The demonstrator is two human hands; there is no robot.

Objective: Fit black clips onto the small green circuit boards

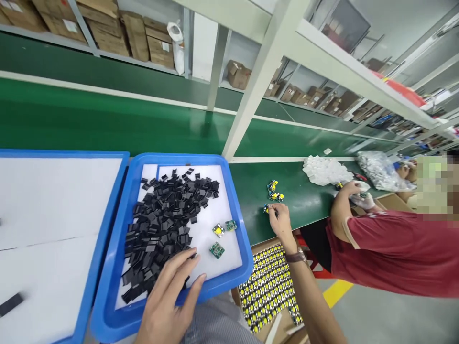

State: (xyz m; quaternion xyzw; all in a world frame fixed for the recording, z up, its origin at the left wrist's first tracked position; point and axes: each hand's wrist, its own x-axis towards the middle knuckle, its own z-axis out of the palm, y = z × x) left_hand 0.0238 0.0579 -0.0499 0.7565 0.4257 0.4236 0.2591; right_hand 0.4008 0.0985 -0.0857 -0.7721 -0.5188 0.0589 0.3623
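Note:
My left hand (172, 296) lies over the near rim of a blue tray (236, 215), fingers spread, fingertips touching the edge of a heap of small black square parts (165, 220). Three small green circuit boards (217, 250) lie on the tray's white liner, right of the heap. My right hand (278, 220), a watch on its wrist, reaches to the green table and pinches a small yellow-and-blue board (266, 208). A few more such boards (274, 191) lie just beyond it.
A second blue tray (107, 210) with white liner sits at left. A cardboard box of yellow-topped boards (268, 286) stands below the table edge. A person in a red shirt (390, 248) works at right near white pads (324, 171) and a plastic bag (380, 169). A white shelf post (251, 91) rises behind.

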